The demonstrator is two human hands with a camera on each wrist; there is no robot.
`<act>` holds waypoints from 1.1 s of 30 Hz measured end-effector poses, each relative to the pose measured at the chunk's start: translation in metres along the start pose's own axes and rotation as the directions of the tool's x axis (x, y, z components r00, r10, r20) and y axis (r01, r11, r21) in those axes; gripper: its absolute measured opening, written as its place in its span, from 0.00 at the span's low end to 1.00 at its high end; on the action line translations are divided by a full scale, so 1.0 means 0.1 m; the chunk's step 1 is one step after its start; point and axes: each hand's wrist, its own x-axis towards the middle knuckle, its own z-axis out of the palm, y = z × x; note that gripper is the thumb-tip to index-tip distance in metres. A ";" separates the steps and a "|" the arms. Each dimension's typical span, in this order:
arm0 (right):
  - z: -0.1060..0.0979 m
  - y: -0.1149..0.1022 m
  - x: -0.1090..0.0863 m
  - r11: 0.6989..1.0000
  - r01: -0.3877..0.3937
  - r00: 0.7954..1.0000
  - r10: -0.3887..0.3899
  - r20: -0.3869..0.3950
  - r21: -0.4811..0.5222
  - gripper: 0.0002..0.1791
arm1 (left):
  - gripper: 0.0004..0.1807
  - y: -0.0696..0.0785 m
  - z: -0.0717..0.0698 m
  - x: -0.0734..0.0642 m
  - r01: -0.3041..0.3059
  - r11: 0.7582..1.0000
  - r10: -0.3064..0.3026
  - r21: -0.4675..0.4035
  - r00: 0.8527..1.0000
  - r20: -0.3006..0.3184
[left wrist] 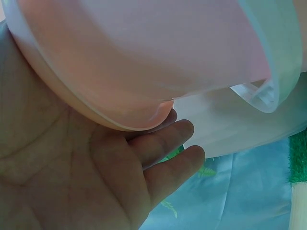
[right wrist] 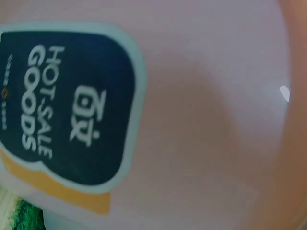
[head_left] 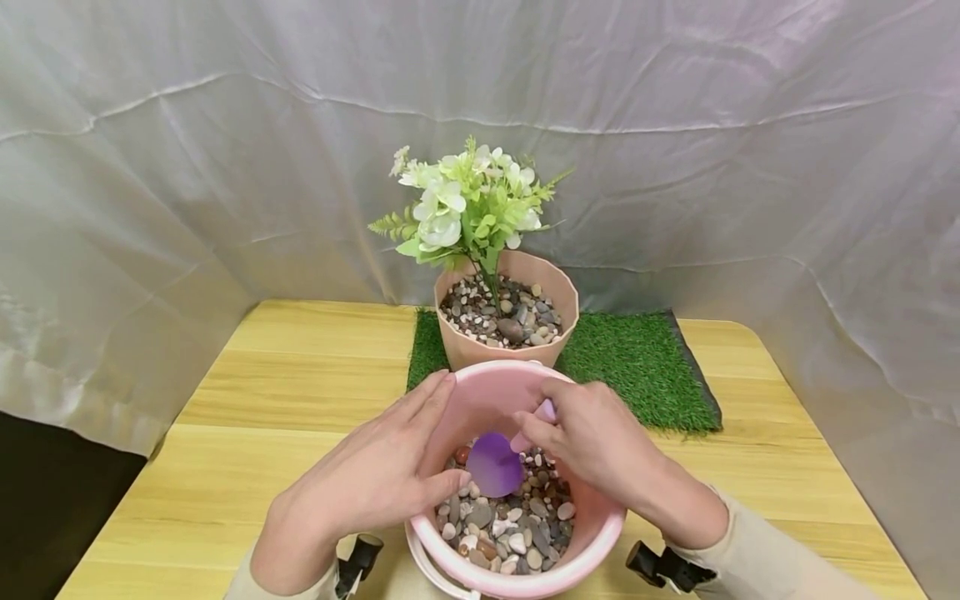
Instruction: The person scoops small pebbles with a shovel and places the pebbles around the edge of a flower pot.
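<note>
A pink bucket (head_left: 517,587) holds many mixed pebbles (head_left: 517,542). My left hand (head_left: 375,467) lies along the left side of its rim, fingers straight and thumb reaching inward over the pebbles. In the left wrist view, the left palm (left wrist: 72,163) is against the bucket rim (left wrist: 86,106), with the fingertips beyond it. My right hand (head_left: 600,433) reaches in over the right rim and grips the lilac handle of a purple scoop (head_left: 495,467). The scoop's rounded blade is tilted down over the pebbles. The right wrist view shows only the bucket's outer wall (right wrist: 192,120).
Behind the bucket, a peach flowerpot (head_left: 506,354) holds pebbles and white-green flowers (head_left: 472,200). It stands on an artificial grass mat (head_left: 637,367) on the wooden table (head_left: 285,400). Grey cloth (head_left: 300,183) hangs around the table. A dark label (right wrist: 72,105) is on the bucket wall.
</note>
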 end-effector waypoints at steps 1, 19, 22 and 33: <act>0.00 0.00 0.00 1.000 0.001 1.000 -0.001 0.004 0.007 0.08 | 0.58 0.00 0.00 0.00 -0.003 1.000 0.003 0.000 1.000 0.000; -0.06 0.02 0.02 0.991 0.048 0.988 -0.066 0.140 0.126 0.08 | 0.57 0.00 0.01 0.00 -0.045 0.998 0.046 0.045 0.999 -0.017; -0.07 0.03 0.02 0.976 0.006 0.981 -0.048 0.188 0.216 0.08 | 0.57 0.00 0.00 0.00 -0.043 0.998 0.044 0.043 0.999 -0.015; -0.09 0.06 0.04 0.950 -0.027 0.961 -0.061 0.268 0.311 0.08 | 0.57 0.00 0.00 0.01 -0.042 0.998 0.043 0.043 0.999 -0.014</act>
